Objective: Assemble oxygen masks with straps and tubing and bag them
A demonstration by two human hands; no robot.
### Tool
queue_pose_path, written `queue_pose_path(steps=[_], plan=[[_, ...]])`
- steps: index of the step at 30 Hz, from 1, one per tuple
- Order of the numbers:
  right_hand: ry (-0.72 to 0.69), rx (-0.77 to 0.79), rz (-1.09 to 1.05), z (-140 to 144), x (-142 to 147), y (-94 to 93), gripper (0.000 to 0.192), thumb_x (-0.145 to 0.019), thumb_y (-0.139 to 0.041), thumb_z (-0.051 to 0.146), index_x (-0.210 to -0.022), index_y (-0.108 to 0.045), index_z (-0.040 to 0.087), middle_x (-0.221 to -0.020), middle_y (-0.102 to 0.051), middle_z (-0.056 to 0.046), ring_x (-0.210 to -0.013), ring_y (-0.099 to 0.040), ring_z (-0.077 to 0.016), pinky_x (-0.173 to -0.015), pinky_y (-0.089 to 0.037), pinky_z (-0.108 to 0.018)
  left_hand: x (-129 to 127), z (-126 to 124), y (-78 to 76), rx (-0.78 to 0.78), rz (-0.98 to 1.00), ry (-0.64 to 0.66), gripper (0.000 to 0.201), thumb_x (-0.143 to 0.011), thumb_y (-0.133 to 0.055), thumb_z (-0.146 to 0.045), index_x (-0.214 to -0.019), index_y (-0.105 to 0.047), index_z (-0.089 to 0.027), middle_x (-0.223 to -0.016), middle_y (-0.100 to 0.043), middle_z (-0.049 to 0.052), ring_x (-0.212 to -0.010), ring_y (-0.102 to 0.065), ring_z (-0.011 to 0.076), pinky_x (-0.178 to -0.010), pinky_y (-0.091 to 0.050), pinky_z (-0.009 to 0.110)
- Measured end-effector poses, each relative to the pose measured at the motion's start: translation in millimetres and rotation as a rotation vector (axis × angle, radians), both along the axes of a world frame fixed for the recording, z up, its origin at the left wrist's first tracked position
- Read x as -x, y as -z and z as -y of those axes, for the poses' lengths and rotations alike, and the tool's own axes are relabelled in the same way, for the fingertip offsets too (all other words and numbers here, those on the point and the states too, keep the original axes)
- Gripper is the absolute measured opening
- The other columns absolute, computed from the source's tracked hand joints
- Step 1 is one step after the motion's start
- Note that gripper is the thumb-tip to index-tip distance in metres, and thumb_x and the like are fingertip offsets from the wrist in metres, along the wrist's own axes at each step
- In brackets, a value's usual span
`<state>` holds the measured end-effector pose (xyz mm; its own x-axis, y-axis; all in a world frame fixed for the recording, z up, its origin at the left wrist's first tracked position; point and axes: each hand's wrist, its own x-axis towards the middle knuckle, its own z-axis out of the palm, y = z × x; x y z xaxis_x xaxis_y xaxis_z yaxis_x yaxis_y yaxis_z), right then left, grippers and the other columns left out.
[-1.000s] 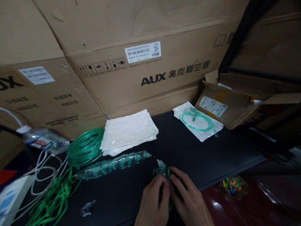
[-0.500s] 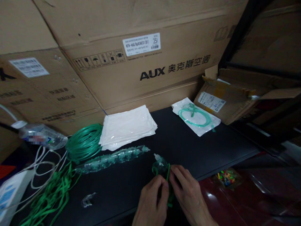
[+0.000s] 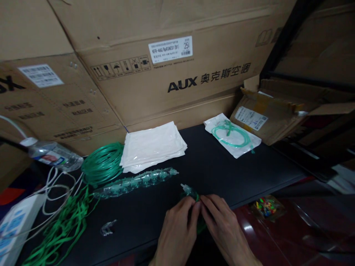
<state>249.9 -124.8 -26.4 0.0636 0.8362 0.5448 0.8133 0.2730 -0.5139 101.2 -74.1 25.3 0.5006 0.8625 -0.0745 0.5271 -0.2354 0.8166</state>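
Note:
At the front edge of the table, my left hand and my right hand meet, fingertips pinched together. Between them is a translucent green oxygen mask, its clear connector pointing away from me. A green elastic strap runs at the mask's edge, gripped by both hands; my fingers cover most of the mask. Just beyond, a row of nested oxygen masks lies on its side. To the left are a tangle of green elastic straps and a small clear bent piece.
A coil of green tubing sits beside a stack of white pouches. A packed mask with tubing lies at the right rear. A bottle and a power strip are left. Large cartons stand behind.
My hands have drawn closer together at the strap, and less of the mask now shows. The view has shifted slightly; the other things on the table lie as before.

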Motion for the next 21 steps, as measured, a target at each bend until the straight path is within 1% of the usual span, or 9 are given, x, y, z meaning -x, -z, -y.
queue_pose_path(steps=[4,6,7,9,12,14,16,18,21], plan=[[0.069,0.024,-0.053,-7.7,-7.8,-1.2,0.027,-0.107,-0.045,0.027,-0.106,-0.072,0.026,-0.091,-0.074,-0.008,-0.081,-0.074,-0.0242,-0.075,-0.062,-0.038,4.6,13.8,-1.3,0.017,-0.007,0.051,0.033,-0.107,-0.037,-0.033,-0.079,-0.053,-0.024,-0.081,-0.064,0.003,-0.075,-0.063,0.0193,-0.07,-0.04,0.03],[0.124,0.04,-0.086,-12.9,-13.9,-5.0,0.027,-0.107,-0.044,0.027,-0.101,-0.071,0.023,-0.089,-0.072,-0.009,-0.079,-0.072,-0.0241,-0.072,-0.061,-0.036,8.6,20.5,0.5,0.054,0.01,0.076,0.036,-0.107,-0.037,-0.036,-0.076,-0.051,-0.024,-0.078,-0.06,0.002,-0.075,-0.061,0.0189,-0.07,-0.04,0.03],[0.153,0.05,-0.105,-15.1,-16.7,-7.6,0.026,-0.107,-0.044,0.027,-0.1,-0.069,0.023,-0.09,-0.071,-0.009,-0.079,-0.072,-0.024,-0.069,-0.06,-0.035,10.5,22.6,2.4,0.081,0.02,0.062,0.037,-0.107,-0.038,-0.039,-0.076,-0.051,-0.023,-0.078,-0.059,0.002,-0.075,-0.06,0.0189,-0.07,-0.04,0.029],[0.198,0.074,-0.147,-17.9,-20.1,-12.6,0.023,-0.106,-0.044,0.027,-0.102,-0.066,0.022,-0.093,-0.069,-0.01,-0.078,-0.071,-0.0237,-0.067,-0.058,-0.034,13.1,22.8,7.6,0.165,0.06,-0.033,0.039,-0.106,-0.039,-0.048,-0.079,-0.053,-0.023,-0.076,-0.058,0.001,-0.074,-0.058,0.0183,-0.07,-0.04,0.029],[0.227,0.117,-0.215,-17.0,-18.6,-16.2,0.016,-0.104,-0.046,0.027,-0.105,-0.062,0.023,-0.093,-0.071,-0.009,-0.076,-0.073,-0.0234,-0.066,-0.057,-0.033,12.8,14.9,15.2,0.283,0.18,-0.246,0.043,-0.103,-0.042,-0.06,-0.082,-0.053,-0.023,-0.072,-0.051,-0.003,-0.068,-0.051,0.0164,-0.065,-0.039,0.026],[0.243,0.146,-0.264,-14.3,-14.6,-14.7,0.014,-0.103,-0.047,0.028,-0.106,-0.06,0.023,-0.091,-0.073,-0.009,-0.075,-0.074,-0.0244,-0.066,-0.057,-0.033,10.3,7.8,17.5,0.294,0.222,-0.308,0.046,-0.099,-0.046,-0.064,-0.08,-0.053,-0.022,-0.072,-0.047,-0.004,-0.069,-0.046,0.0154,-0.064,-0.038,0.026],[0.267,0.17,-0.319,-11.3,-9.8,-11.5,0.014,-0.101,-0.049,0.03,-0.106,-0.059,0.023,-0.092,-0.074,-0.01,-0.077,-0.075,-0.0262,-0.067,-0.057,-0.034,7.0,2.4,17.2,0.291,0.189,-0.29,0.048,-0.098,-0.048,-0.064,-0.079,-0.055,-0.02,-0.071,-0.045,-0.004,-0.068,-0.043,0.0147,-0.063,-0.035,0.025],[0.289,0.187,-0.384,-8.8,-5.2,-8.4,0.013,-0.1,-0.05,0.033,-0.104,-0.058,0.024,-0.095,-0.074,-0.011,-0.082,-0.075,-0.0273,-0.069,-0.057,-0.036,3.8,-0.3,15.6,0.291,0.132,-0.238,0.049,-0.097,-0.05,-0.063,-0.077,-0.058,-0.019,-0.068,-0.043,-0.005,-0.066,-0.041,0.014,-0.06,-0.031,0.026],[0.3,0.208,-0.503,-6.0,-0.1,-6.8,0.011,-0.099,-0.052,0.037,-0.1,-0.054,0.026,-0.099,-0.073,-0.01,-0.087,-0.073,-0.0259,-0.075,-0.057,-0.036,0.5,-0.1,15.1,0.276,0.082,-0.159,0.045,-0.097,-0.054,-0.056,-0.072,-0.059,-0.018,-0.063,-0.04,-0.006,-0.063,-0.038,0.0128,-0.059,-0.028,0.026]])
